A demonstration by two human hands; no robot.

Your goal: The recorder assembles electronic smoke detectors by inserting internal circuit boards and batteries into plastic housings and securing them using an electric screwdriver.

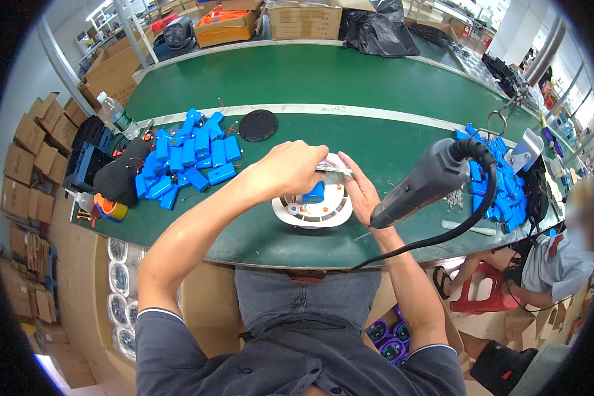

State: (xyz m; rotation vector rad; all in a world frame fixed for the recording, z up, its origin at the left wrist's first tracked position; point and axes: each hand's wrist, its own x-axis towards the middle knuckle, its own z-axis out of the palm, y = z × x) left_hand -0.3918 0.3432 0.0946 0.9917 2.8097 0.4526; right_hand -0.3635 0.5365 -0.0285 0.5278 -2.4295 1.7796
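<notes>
A round white plastic housing (308,219) rests on the green bench in front of me, with orange bits showing inside it. One blue shrink-wrapped battery pack (315,193) lies within the housing. My left hand (296,169) reaches over its far side, fingers closed on a flat silvery-white piece (334,167) whose kind I cannot make out. Alongside the housing's right edge is my right hand (363,193), its fingers stretched out and close to that piece. A dark grey electric screwdriver (421,183) hangs just above my right wrist.
Blue battery packs form a pile (190,153) at left and another (505,198) at right. A black disc (258,125), a water bottle (117,115) and an orange-yellow tape roll (111,208) sit on the bench. The screwdriver's cable (435,245) crosses my right forearm. Someone sits at right (541,264).
</notes>
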